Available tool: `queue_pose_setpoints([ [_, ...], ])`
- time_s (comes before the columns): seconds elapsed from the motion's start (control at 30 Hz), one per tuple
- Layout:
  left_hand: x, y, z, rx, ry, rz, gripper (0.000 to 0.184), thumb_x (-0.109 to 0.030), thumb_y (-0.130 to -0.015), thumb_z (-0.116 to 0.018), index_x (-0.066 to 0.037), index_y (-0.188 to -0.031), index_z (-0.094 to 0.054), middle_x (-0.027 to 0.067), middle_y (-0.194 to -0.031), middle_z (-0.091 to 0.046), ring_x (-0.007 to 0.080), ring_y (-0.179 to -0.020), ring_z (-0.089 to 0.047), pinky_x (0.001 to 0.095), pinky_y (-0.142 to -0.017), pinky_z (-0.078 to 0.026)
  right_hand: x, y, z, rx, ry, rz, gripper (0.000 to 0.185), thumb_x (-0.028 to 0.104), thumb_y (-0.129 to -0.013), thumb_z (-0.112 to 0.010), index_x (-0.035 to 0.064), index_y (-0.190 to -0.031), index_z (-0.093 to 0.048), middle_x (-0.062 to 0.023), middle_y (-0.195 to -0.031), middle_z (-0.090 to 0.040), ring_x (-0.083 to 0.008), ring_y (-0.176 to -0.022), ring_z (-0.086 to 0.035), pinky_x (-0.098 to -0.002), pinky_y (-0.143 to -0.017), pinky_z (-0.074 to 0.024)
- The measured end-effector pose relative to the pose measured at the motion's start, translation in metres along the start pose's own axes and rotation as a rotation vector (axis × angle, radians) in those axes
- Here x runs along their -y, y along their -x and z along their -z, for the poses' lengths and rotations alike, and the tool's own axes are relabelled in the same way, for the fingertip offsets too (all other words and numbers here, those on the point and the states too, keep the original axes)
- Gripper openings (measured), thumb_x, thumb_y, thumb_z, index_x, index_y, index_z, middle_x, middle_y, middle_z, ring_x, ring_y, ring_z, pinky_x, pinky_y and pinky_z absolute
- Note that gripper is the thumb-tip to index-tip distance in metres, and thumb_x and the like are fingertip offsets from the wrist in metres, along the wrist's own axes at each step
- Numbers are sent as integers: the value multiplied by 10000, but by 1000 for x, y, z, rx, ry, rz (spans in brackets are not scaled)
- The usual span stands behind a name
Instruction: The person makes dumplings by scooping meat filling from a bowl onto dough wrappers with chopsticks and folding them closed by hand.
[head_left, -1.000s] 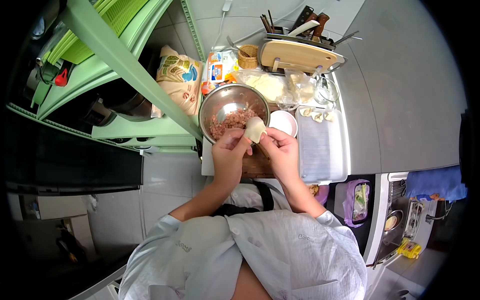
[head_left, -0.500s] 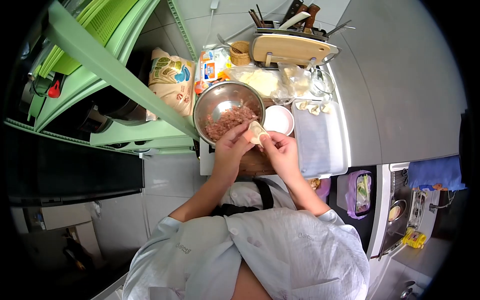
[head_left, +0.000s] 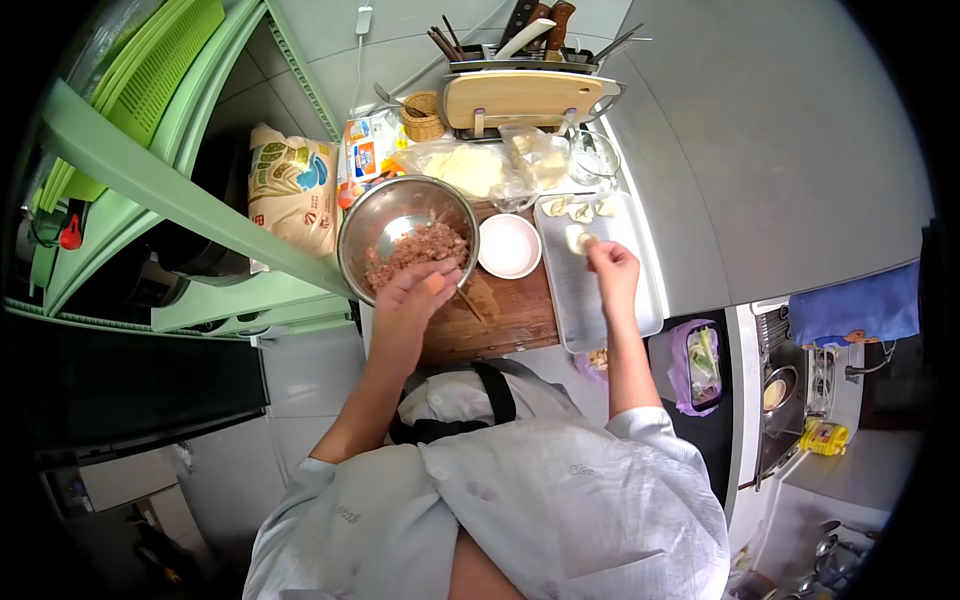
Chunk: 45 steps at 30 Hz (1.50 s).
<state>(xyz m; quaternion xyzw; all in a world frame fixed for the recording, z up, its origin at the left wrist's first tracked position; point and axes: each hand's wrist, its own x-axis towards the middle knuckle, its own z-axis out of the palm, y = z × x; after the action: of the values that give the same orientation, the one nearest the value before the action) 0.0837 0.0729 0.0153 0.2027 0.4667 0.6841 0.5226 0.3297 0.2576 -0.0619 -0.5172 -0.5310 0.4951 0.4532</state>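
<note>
The right hand [head_left: 612, 265] is well to the right of the steel bowl [head_left: 350, 238], over the tray [head_left: 600, 305]. Its grip is narrow, thumb and fingers pinched on a pale dumpling [head_left: 577, 240], held just on the near side of the dumplings [head_left: 581, 210] that lie in a row at the tray's far end. The left hand [head_left: 405, 305] is at the near edge of the steel bowl, its grip loosely open and the fingers slightly bent; an orange patch shows at one finger. Whether the hand touches the rim cannot be told.

The steel bowl holds minced meat [head_left: 420, 250], heaped toward its near side. Just to its right is a white bowl [head_left: 509, 247], between it and the tray. A brown board [head_left: 500, 325] lies to the right of and nearer than the steel bowl, with a wet patch on it and a thin stick [head_left: 470, 303] beside the bowl.

Beyond the steel bowl, on the counter, are a bag of wrappers [head_left: 465, 170], a wicker pot [head_left: 423, 122], a glass bowl [head_left: 594, 157] farther right, and a rack holding knives and a pale cutting board [head_left: 530, 100]. To its left, behind a green shelf post [head_left: 200, 200], stands a printed sack [head_left: 292, 190].
</note>
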Motion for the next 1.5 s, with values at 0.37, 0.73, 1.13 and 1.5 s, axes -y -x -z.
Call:
queue_pose_setpoints([
  [0.37, -11, 5, 31, -85, 25, -39, 180, -103, -932, -527, 25, -1044, -587, 158, -1085, -641, 236, -1015, -633, 335, -905, -503, -87, -103, 57, -483, 510, 40, 290, 221, -756, -709, -64, -780, -665, -77, -635, -638, -146, -592, -605, -275, -586, -476],
  [0.73, -6, 10, 70, -245, 7, -24, 184, -129, -920, -553, -23, -1067, -585, 99, -1004, -651, 189, -924, -641, 311, -835, -507, 3, -19, -69, 276, 418, 398, 168, 95, -869, -571, 0, -962, -674, -185, -902, -675, -322, -813, -659, -354, -747, -510],
  [1.13, -15, 36, 82, -370, -41, -39, 191, -127, -919, -552, -7, -1062, -590, 59, -913, -627, 144, -844, -608, 285, -784, -497, -35, -143, -213, 409, 1034, 381, 439, 329, -682, -738, 24, -992, -681, -224, -1029, -625, -362, -948, -616, -412, -866, -497],
  [1.5, -21, 33, 85, -412, -8, -65, 212, -157, -915, -567, -24, -1078, -594, 45, -919, -627, 137, -833, -601, 281, -793, -476, -42, -141, -218, 235, 941, 426, 294, 276, -674, -708, 87, -899, -718, -138, -950, -661, -315, -927, -607, -404, -857, -483],
])
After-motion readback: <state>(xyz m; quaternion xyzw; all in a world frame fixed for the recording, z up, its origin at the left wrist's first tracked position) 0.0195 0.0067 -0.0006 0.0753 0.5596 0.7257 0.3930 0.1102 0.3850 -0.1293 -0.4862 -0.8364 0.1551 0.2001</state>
